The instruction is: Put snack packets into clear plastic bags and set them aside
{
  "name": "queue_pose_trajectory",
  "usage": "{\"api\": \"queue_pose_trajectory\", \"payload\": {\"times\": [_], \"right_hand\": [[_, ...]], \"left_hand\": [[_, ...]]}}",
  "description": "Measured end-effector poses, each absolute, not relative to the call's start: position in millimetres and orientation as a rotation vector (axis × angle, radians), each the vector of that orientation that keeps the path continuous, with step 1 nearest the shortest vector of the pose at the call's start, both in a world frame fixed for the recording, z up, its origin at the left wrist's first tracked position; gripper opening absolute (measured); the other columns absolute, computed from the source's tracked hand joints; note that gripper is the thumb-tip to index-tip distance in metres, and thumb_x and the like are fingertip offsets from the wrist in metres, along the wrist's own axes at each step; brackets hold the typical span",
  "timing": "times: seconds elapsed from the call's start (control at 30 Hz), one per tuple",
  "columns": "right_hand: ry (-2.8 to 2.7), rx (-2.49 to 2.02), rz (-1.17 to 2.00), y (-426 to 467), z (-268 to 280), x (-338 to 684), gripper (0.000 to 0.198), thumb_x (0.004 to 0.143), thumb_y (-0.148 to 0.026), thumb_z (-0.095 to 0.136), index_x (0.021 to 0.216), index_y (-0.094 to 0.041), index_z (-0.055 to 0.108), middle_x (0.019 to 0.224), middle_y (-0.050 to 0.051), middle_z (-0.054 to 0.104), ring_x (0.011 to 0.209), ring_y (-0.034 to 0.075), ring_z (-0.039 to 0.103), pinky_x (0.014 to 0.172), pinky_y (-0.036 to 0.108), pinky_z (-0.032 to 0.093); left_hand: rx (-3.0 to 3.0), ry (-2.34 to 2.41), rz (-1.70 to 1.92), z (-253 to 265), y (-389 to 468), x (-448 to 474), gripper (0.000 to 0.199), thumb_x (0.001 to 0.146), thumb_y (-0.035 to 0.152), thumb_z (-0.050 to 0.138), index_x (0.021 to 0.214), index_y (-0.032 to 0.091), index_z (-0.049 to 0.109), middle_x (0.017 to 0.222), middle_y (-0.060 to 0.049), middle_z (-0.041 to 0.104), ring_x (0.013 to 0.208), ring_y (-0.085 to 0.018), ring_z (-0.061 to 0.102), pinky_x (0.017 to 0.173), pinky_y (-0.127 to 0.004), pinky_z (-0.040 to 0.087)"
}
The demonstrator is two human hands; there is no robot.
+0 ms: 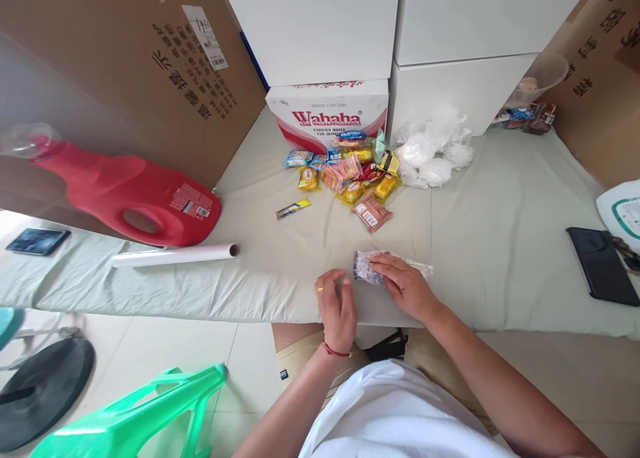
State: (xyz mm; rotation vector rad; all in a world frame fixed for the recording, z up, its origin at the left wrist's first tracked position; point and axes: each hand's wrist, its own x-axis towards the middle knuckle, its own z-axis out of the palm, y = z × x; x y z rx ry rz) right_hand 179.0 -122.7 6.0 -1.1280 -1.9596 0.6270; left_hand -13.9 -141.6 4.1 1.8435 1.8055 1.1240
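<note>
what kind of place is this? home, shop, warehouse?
Probably a storeroom or improvised packing spot, not a proper shop: stacked cardboard cartons, a Wahaha water box, and a pile of snack packets on a cloth-covered table.

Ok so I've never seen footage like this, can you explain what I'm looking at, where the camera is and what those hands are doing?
This is one picture from a camera worn on a person's head, looking forward and down, so the two bare hands are the wearer's own. The right hand presses on a small clear packet with blue print, lying on the cloth-covered table. The left hand rests beside it, fingers at the packet's edge. Farther back lies a pile of snack packets before a Wahaha box, with white plastic bags to its right. To the left lie a red jug on its side and a roll of film. A black phone lies at the right.
</note>
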Motion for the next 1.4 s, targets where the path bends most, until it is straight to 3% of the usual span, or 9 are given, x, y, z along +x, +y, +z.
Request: {"api": "queue_pose_trajectory", "payload": {"times": [0.27, 0.37, 0.47, 0.6, 0.7, 0.9, 1.03, 1.2, 1.4], "right_hand": [[-1.798, -1.209, 0.672, -131, 10, 189, 0.031, 0.1, -0.017, 0.047, 0.113, -0.026, 0.074, 0.129, 0.008, 0.071, 0.122, 0.022, 0.066, 0.108, 0.045, 0.053], [-1.784, -1.451, 0.569, -128, 15, 215, 0.034, 0.096, -0.021, 0.053, 0.127, -0.024, 0.069, 0.129, 0.01, 0.069, 0.127, 0.028, 0.058, 0.109, 0.05, 0.048], [-1.899, -1.786, 0.548, -124, 16, 232, 0.053, 0.085, -0.031, 0.071, 0.136, -0.019, 0.063, 0.115, 0.014, 0.069, 0.122, 0.036, 0.051, 0.103, 0.053, 0.046], [-1.974, -1.943, 0.635, -127, 17, 232, 0.013, 0.087, -0.027, 0.066, 0.096, -0.02, 0.073, 0.096, 0.012, 0.064, 0.108, 0.033, 0.051, 0.094, 0.045, 0.047], [-1.808, -1.843, 0.727, -135, 23, 223, 0.011, 0.089, -0.029, 0.062, 0.082, -0.022, 0.066, 0.097, 0.01, 0.063, 0.099, 0.029, 0.054, 0.091, 0.044, 0.047], [-0.876, -1.344, 1.594, -155, 34, 197, 0.038, 0.082, -0.062, 0.07, 0.087, -0.026, 0.061, 0.083, 0.001, 0.067, 0.078, 0.022, 0.064, 0.074, 0.039, 0.055], [-0.659, -1.238, 1.551, -162, 33, 187, 0.044, 0.079, -0.066, 0.075, 0.092, -0.024, 0.068, 0.1, 0.004, 0.074, 0.094, 0.024, 0.067, 0.083, 0.039, 0.055], [-0.693, -1.402, 1.381, -159, 20, 183, 0.046, 0.071, -0.062, 0.084, 0.091, -0.023, 0.069, 0.088, 0.003, 0.073, 0.083, 0.021, 0.065, 0.081, 0.037, 0.056], [-0.629, -1.307, 1.295, -153, 15, 188, 0.038, 0.073, -0.055, 0.085, 0.091, -0.026, 0.069, 0.094, 0.002, 0.076, 0.085, 0.022, 0.07, 0.086, 0.038, 0.058]], "left_hand": [[1.681, 2.018, 0.658, 11, -107, 20, 0.031, 0.086, 0.047, 0.068, 0.1, 0.019, 0.067, 0.121, -0.018, 0.064, 0.121, -0.04, 0.054, 0.093, -0.06, 0.049], [1.616, 1.998, 0.713, 13, -108, 30, 0.033, 0.079, 0.041, 0.074, 0.099, 0.019, 0.06, 0.112, -0.015, 0.066, 0.117, -0.035, 0.058, 0.097, -0.054, 0.048], [1.534, 1.88, 0.863, 9, -115, 37, 0.034, 0.074, 0.034, 0.076, 0.095, 0.021, 0.053, 0.094, -0.006, 0.065, 0.092, -0.025, 0.064, 0.089, -0.046, 0.052], [1.526, 1.72, 1.091, 3, -124, 45, 0.036, 0.074, 0.025, 0.075, 0.097, 0.022, 0.048, 0.087, 0.0, 0.06, 0.073, -0.017, 0.061, 0.071, -0.034, 0.053], [1.736, 1.555, 1.318, -1, -128, 48, 0.035, 0.076, 0.015, 0.069, 0.104, 0.022, 0.049, 0.101, -0.006, 0.06, 0.087, -0.019, 0.065, 0.075, -0.033, 0.055], [2.467, 1.257, 1.45, -9, -128, 47, 0.03, 0.087, 0.005, 0.058, 0.113, 0.021, 0.057, 0.118, -0.013, 0.065, 0.118, -0.027, 0.063, 0.095, -0.045, 0.053], [2.555, 1.092, 1.225, -9, -131, 43, 0.05, 0.084, 0.002, 0.05, 0.131, 0.02, 0.054, 0.13, -0.017, 0.063, 0.134, -0.031, 0.056, 0.106, -0.054, 0.049], [2.381, 0.842, 0.985, -3, -150, 36, 0.076, 0.072, 0.009, 0.056, 0.146, 0.012, 0.042, 0.159, -0.027, 0.037, 0.155, -0.041, 0.026, 0.118, -0.067, 0.039], [1.614, 1.13, 1.231, 7, -161, 22, 0.027, 0.093, 0.025, 0.059, 0.12, 0.023, 0.055, 0.144, -0.016, 0.053, 0.147, -0.034, 0.042, 0.115, -0.061, 0.044]]}}
